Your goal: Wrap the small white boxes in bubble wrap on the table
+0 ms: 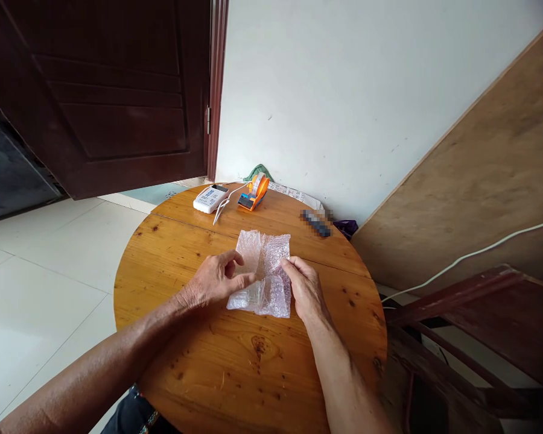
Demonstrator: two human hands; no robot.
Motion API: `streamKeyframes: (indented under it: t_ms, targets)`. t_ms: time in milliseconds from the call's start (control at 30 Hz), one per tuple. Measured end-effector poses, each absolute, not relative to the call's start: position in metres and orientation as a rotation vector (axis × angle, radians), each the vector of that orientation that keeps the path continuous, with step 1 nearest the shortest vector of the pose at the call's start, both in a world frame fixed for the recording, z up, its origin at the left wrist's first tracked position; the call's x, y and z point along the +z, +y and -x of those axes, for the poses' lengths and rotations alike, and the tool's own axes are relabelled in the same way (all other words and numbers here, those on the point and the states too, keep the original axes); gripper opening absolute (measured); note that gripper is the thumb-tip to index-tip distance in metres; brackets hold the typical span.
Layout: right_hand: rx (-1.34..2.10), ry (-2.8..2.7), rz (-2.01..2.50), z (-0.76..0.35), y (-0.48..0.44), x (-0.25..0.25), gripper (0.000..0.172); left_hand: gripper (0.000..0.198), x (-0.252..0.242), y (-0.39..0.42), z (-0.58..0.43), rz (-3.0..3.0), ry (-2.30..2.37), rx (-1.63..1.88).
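Note:
A sheet of clear bubble wrap [265,265] lies on a round wooden table [235,355], its near half bunched around something I cannot make out. My left hand [215,278] pinches the wrap's left edge between thumb and fingers. On the other side, my right hand [304,286] grips the right edge with curled fingers. Both forearms reach in from the bottom of the view.
At the table's far edge sit a white box [210,198] with a white cable [221,208], an orange tape dispenser [254,191] and a blurred dark object [317,223]. A dark door [108,90] stands at left, a wooden board [479,181] leans at right.

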State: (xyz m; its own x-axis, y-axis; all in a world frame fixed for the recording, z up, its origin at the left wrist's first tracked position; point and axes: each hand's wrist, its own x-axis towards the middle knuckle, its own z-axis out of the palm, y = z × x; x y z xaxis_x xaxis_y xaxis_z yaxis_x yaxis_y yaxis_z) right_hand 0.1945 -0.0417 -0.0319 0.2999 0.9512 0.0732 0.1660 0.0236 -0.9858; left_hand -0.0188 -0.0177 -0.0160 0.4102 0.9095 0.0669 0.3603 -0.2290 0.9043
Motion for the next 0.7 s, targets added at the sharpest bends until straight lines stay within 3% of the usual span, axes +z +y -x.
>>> streamKeyframes:
  t_ms: [433, 700]
  targets:
    - [0.728, -1.118, 1.495, -0.199, -0.038, -0.035, 0.025, 0.012, -0.036, -0.008, 0.016, -1.54, 1.054, 0.831]
    - [0.629, -1.114, 1.506, -0.211, -0.031, -0.041, 0.026, 0.008, -0.035, 0.007, 0.02, -1.327, 1.165, 0.863]
